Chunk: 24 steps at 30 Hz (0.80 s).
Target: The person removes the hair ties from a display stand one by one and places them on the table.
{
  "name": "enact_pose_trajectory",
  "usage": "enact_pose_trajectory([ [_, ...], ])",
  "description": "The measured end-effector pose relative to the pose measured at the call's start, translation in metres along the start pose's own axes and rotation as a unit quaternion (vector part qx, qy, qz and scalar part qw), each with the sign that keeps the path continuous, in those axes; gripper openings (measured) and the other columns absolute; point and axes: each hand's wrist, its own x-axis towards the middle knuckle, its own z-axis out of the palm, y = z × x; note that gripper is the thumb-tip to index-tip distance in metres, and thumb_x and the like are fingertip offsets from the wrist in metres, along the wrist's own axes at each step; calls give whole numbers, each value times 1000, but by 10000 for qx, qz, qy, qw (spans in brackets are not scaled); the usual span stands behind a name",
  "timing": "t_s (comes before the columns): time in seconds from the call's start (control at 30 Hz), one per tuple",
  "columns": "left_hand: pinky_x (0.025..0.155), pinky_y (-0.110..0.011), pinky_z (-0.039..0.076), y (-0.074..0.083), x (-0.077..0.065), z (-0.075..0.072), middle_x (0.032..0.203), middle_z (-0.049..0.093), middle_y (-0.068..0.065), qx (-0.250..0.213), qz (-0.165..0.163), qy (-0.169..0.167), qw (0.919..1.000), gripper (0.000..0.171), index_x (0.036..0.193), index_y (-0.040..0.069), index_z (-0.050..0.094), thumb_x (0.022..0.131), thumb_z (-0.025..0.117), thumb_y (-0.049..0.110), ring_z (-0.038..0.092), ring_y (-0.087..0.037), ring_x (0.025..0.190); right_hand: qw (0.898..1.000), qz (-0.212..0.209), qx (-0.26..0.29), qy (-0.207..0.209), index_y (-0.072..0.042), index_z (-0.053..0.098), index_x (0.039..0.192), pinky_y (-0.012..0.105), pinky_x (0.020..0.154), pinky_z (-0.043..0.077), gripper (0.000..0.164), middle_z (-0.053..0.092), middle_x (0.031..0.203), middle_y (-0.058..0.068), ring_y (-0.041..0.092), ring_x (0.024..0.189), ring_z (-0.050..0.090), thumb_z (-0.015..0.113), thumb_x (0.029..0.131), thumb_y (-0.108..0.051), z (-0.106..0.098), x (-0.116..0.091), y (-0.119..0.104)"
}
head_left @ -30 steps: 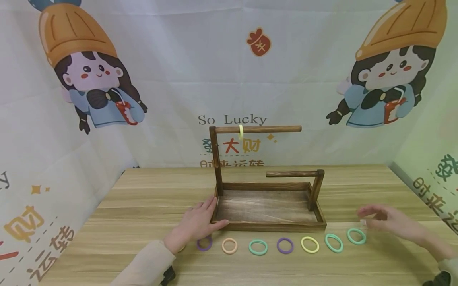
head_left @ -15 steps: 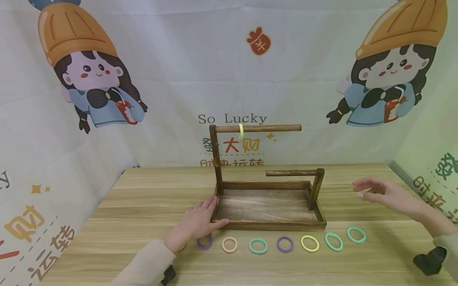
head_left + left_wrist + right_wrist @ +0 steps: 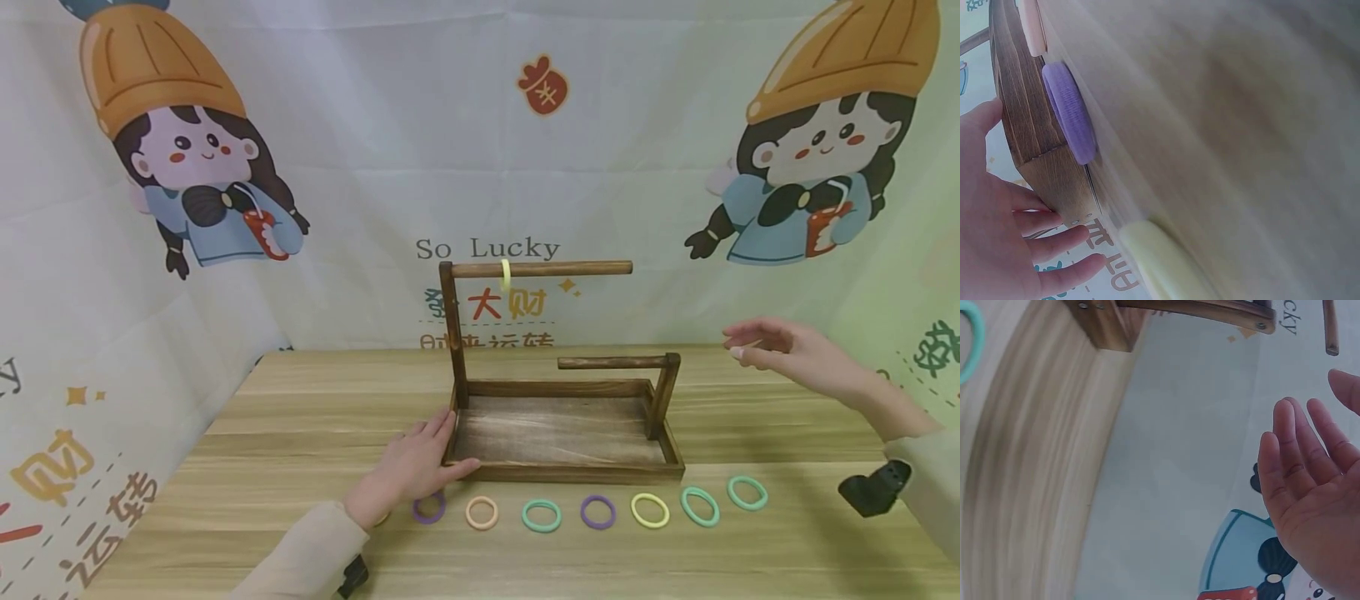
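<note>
A dark wooden tray rack (image 3: pixel 551 473) stands mid-table, with a high bar (image 3: pixel 577 268) and a lower bar (image 3: pixel 607 363). One pale yellow hair tie (image 3: pixel 506 274) hangs on the high bar. My left hand (image 3: pixel 408 471) rests against the rack's left end, thumb along the front wall and fingers on the side. Under its wrist lies a yellow hair tie (image 3: pixel 1163 259), mostly hidden in the head view; a purple one (image 3: pixel 1069 112) is close by. My right hand (image 3: pixel 802 362) is raised right of the rack, fingers loosely extended, holding nothing.
Along the table front runs a row of hair ties: orange (image 3: pixel 482 513), green (image 3: pixel 542 516), purple (image 3: pixel 597 512), yellow (image 3: pixel 649 511) and two more green, the farthest right (image 3: pixel 747 493). A printed cloth (image 3: pixel 622 167) hangs behind and at the sides.
My right hand has risen from beside the rightmost green hair tie, moving up and slightly left, away from the table. The left hand and the rack have stayed put.
</note>
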Motion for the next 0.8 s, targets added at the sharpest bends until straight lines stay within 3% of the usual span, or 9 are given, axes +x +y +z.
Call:
enact_pose_trajectory([
  [0.33, 85, -53, 36, 1, -1, -2, 140, 26, -15, -20, -10, -31, 10000, 90, 136, -1, 29, 79, 36, 69, 34, -40, 118, 9997, -167, -31, 199, 1, 48, 119, 21, 68, 45, 33, 57, 104, 8, 8, 83, 56, 51, 91, -15, -7, 27, -19],
  [0.6, 87, -55, 33, 0, -1, -1, 140, 26, -15, -79, 6, -20, 10000, 90, 136, -1, 29, 79, 36, 69, 34, -40, 118, 9981, 68, 5, 615, -4, 50, 119, 18, 70, 42, 34, 57, 107, 9, 5, 87, 52, 54, 89, -21, -6, 47, -40],
  [0.8, 87, -54, 34, 0, 0, 0, 140, 26, -15, -42, 7, -47, 10000, 91, 136, -1, 29, 79, 35, 69, 34, -40, 118, 9966, 208, 144, 783, -7, 49, 121, 23, 75, 40, 40, 54, 113, 11, 10, 94, 49, 54, 89, -30, 1, 63, -52],
])
